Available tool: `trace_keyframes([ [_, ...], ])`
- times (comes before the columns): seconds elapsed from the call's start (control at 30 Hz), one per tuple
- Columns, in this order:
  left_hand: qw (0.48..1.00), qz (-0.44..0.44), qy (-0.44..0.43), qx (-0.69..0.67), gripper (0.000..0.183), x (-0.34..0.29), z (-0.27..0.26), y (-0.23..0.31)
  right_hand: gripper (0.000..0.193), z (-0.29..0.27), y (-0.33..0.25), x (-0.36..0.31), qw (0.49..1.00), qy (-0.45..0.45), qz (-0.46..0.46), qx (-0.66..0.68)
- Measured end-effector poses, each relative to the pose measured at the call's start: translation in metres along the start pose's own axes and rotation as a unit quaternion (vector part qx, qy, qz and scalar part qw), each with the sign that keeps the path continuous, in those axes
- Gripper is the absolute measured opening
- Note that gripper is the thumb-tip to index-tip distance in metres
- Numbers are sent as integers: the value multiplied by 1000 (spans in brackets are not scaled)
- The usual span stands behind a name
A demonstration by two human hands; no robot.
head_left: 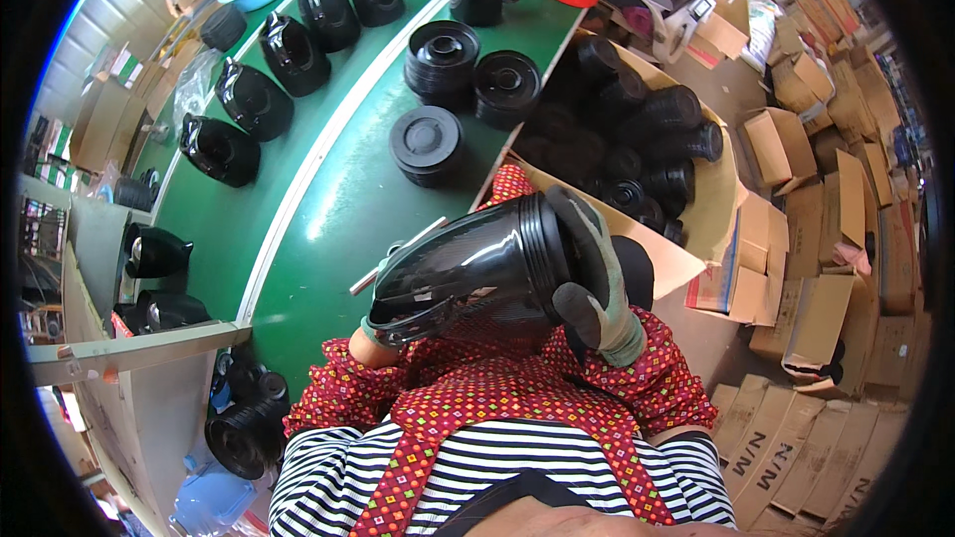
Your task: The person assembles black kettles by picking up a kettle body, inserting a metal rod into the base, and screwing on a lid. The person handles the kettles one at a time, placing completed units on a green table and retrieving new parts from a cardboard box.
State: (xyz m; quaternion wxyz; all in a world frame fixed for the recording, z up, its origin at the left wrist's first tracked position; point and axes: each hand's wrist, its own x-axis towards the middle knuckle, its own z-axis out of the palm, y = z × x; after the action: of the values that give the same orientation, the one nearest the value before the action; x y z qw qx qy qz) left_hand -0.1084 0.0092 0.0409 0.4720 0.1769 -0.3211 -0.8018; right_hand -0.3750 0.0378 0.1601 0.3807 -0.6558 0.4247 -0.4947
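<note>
Gripped in both hands, a glossy black jug body (pixel 476 268) is held on its side just above the lap, at the centre of the view. The gloved right hand (pixel 597 283) is wrapped around its ribbed bottom end at three o'clock, fingers closed over the rim. The left hand (pixel 376 330) is mostly hidden behind the open mouth of the jug at eight o'clock; only a wrist and a glove edge are seen, so how far it is closed cannot be told, though the jug is plainly supported there.

A green conveyor belt (pixel 328 209) is spread from the centre toward twelve o'clock, bent by the lens. Along its far lane, from ten to twelve o'clock, a row of finished black jugs (pixel 290 52) is lined up. On the near lane, at twelve o'clock, stacks of round black lids (pixel 426 144) are set, well apart from the hands. A large cardboard box (pixel 711 209) filled with more black jug bodies (pixel 637 129) is placed at one to two o'clock, just beside the right hand. Flattened and folded cartons (pixel 826 308) are piled on the floor from two to five o'clock. A red patterned apron (pixel 497 388) over a striped shirt (pixel 497 457) is seen at six o'clock. A thin white strip (pixel 398 254) lies on the belt just behind the jug, partly covered by it.
</note>
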Motion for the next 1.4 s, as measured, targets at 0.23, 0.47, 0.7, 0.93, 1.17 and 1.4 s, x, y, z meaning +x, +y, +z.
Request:
trace_keyframes([
  [0.23,987,-73,15,-140,51,5,-25,-23,94,-21,6,-17,997,0,-55,-50],
  [0.47,929,47,21,367,60,3,10,21,85,-27,13,-21,999,13,-35,19],
  [0.7,525,401,-94,745,52,29,76,106,59,-34,33,-17,930,-16,233,284],
  [0.93,856,184,88,475,60,25,40,71,79,-45,21,-14,980,-40,60,188],
  [1.17,650,344,-27,677,54,30,73,90,92,-29,6,2,884,4,260,388],
  [1.4,753,260,27,604,66,24,65,98,105,-46,15,-4,891,-60,274,357],
])
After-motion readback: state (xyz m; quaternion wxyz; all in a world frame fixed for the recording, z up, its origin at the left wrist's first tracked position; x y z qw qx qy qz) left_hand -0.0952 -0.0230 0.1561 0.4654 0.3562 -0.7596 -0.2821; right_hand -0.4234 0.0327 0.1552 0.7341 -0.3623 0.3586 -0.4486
